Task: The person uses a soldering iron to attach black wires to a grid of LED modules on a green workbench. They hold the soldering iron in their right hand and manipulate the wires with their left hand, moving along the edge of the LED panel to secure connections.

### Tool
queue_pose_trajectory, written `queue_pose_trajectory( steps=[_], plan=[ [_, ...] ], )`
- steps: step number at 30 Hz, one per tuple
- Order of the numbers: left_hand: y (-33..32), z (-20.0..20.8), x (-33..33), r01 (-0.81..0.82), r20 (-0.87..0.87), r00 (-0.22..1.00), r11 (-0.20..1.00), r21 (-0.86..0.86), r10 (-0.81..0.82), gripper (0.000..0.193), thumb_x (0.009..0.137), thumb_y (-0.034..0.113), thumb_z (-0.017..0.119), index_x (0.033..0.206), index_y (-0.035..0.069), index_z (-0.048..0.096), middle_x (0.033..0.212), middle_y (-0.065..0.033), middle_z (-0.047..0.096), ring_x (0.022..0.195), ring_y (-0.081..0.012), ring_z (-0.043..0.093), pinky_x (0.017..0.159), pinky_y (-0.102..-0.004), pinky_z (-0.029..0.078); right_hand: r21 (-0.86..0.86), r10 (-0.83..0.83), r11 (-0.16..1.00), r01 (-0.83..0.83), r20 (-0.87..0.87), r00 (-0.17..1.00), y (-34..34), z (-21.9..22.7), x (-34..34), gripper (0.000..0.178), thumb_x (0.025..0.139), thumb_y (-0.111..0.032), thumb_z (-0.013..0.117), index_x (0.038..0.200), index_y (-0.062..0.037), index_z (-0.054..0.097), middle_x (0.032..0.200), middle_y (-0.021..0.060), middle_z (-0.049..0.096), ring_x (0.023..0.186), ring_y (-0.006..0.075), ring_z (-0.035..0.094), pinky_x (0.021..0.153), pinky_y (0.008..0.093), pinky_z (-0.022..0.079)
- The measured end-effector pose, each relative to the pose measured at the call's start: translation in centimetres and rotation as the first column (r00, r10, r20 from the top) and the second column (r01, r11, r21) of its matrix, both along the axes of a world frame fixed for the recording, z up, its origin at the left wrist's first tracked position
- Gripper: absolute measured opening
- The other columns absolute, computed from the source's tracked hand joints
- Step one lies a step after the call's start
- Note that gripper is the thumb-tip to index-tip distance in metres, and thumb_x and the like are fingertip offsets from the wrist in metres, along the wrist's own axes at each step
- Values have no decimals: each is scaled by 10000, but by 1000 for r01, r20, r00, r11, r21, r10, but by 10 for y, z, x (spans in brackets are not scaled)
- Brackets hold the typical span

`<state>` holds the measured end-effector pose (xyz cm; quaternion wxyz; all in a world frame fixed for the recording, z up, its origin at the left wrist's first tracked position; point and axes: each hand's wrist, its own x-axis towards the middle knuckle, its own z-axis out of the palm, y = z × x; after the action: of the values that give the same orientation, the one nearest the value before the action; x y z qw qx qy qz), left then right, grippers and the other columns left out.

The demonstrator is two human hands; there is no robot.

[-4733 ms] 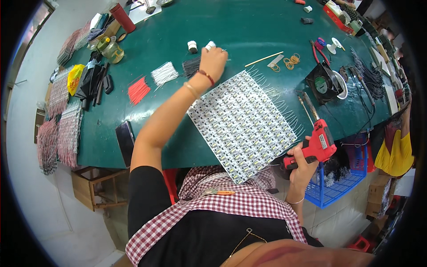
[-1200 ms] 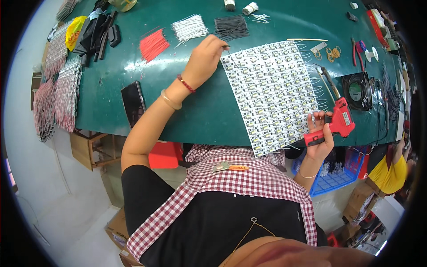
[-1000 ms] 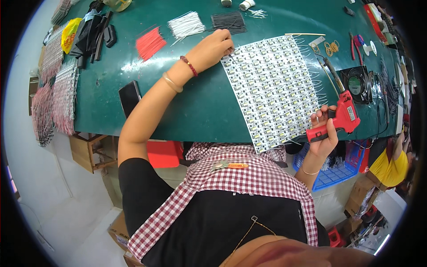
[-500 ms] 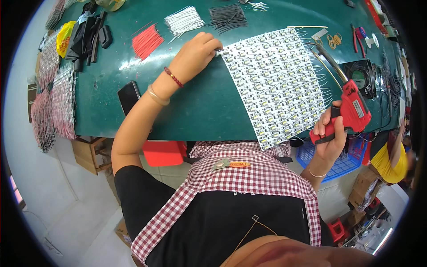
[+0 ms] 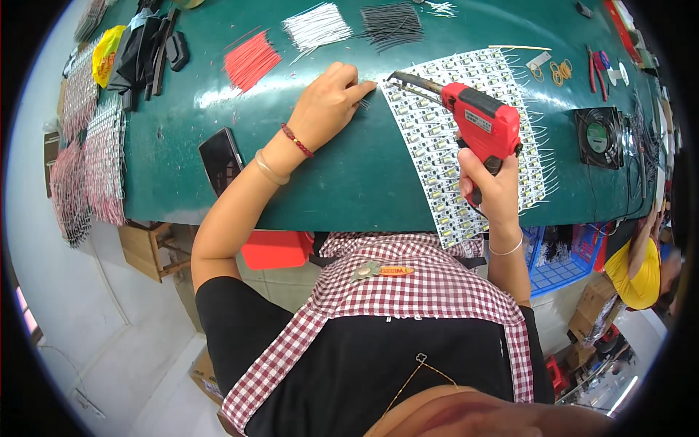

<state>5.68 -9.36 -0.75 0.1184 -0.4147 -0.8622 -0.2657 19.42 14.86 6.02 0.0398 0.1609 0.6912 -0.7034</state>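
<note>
A white sheet of small circuit boards (image 5: 437, 182), set with rows of yellowish components, lies on the green table, its near corner over the front edge. My right hand (image 5: 494, 182) is wrapped round the handle of a red soldering gun (image 5: 484, 120). The gun's dark tip is at the sheet's far left corner. My left hand (image 5: 329, 100) is closed just left of that corner, fingertips pinched close to the tip. Short dark wires (image 5: 365, 105) stick out under its fingers; how many is hidden.
Red wires (image 5: 251, 62), white wires (image 5: 317, 29) and black wires (image 5: 393, 28) lie in bundles at the back. A phone (image 5: 220, 160) lies near my left forearm. On the right are a black fan (image 5: 599, 138), rubber bands (image 5: 561, 72) and pliers (image 5: 597, 74). A person in yellow (image 5: 633, 273) sits at far right.
My right hand has brought the soldering gun left and away from me, from the sheet's right edge to its far left corner. My left hand stays pinched by that corner.
</note>
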Motion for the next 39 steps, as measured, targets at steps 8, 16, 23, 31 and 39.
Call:
queue_pose_trajectory(
  steps=[8, 16, 23, 31, 39],
  plan=[
    [2, -1, 0, 34, 7, 999, 999, 21, -34, 426, 627, -63, 684, 1026, 84, 671, 821, -54, 505, 772, -223, 530, 665, -334, 480, 133, 68, 989, -67, 1, 998, -1, -8, -4, 163, 847, -165, 689, 833, -17, 623, 513, -18, 531, 408, 45, 479, 395, 207, 376],
    [3, -2, 0, 35, -6, 999, 999, 16, -35, 410, 627, -67, 669, 1014, 68, 667, 817, -59, 489, 784, -229, 521, 688, -335, 479, 160, 48, 986, -50, 18, 999, -7, -5, -2, 178, 835, -171, 701, 818, -5, 638, 547, -18, 547, 430, 52, 495, 418, 209, 390],
    [4, 1, 0, 36, -15, 999, 999, 13, -36, 392, 624, -68, 665, 995, 58, 665, 815, -61, 486, 781, -231, 515, 695, -340, 478, 196, 88, 976, -92, 28, 996, -3, -11, -3, 189, 827, -166, 708, 780, 0, 631, 520, -22, 533, 417, 57, 488, 410, 219, 377],
    [6, 2, 2, 30, -26, 999, 1000, 4, -29, 370, 622, -65, 661, 973, 51, 665, 807, -62, 483, 782, -231, 512, 699, -344, 477, 134, 1, 991, 1, -15, 1000, -6, -4, 1, 145, 819, -113, 709, 820, -1, 617, 554, -11, 553, 423, 57, 495, 406, 209, 390],
    [7, 1, 0, 31, -46, 998, 1000, 2, -31, 335, 641, -49, 658, 959, 54, 660, 803, -58, 482, 779, -230, 511, 694, -342, 475, 149, 12, 989, -11, -6, 1000, -5, -6, -1, 124, 834, -99, 692, 837, -1, 616, 560, -6, 557, 424, 54, 495, 398, 205, 390]
  ],
)
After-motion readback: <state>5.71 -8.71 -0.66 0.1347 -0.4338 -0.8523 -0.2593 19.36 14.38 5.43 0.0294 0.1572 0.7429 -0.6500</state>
